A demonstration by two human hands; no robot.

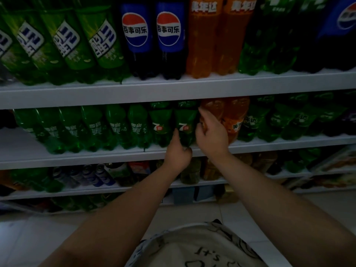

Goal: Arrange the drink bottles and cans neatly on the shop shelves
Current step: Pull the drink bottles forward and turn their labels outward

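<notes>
Nearest: a printed white shirt (194, 247), w/ both forearms reaching up to the mid shelf (96, 157). The left hand (178, 154) grips the green 7-Up bottle (185, 124) low at its base — thumb up its left side, fingers curled under the front. Just beside it, the right hand (211, 135) holds the orange bottle (213, 108), fingers curled round its left flank, thumb pointing up. Both bottles stand side by side near the shelf's front edge. Beyond & above — the top shelf (173, 89) w/ Pepsi bottles (134, 35).
</notes>
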